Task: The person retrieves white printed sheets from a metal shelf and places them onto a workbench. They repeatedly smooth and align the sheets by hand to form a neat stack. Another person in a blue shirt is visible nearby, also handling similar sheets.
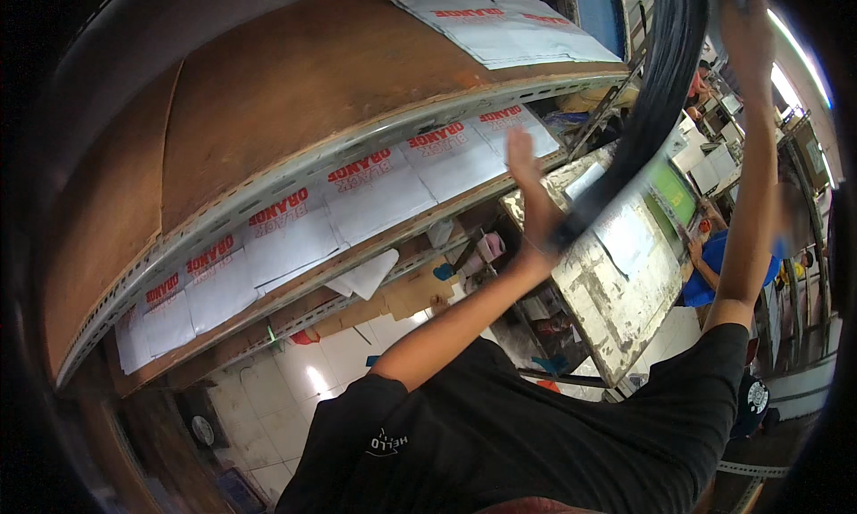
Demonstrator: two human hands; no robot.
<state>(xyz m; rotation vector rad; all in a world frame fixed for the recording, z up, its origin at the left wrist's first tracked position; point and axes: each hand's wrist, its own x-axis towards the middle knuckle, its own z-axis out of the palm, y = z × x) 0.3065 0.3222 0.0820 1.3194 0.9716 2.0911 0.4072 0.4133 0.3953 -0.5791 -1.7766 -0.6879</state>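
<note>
A long, dark, streaky sheet-like thing, blurred by motion, stretches in a curve from the top edge down to my left wrist; I cannot make out its kind. My left hand is raised in front of the shelf, its fingers stretched upward, with the dark thing's lower end beside or against the heel of the hand. High at the upper right, my right hand is close to the dark thing's upper part. Its fingers are smeared, so whether it grips is unclear.
White sheets with red print lie in a row on the long shelf. More printed sheets lie on the brown top board. A worn, paint-stained table stands ahead, with a person in blue beside it.
</note>
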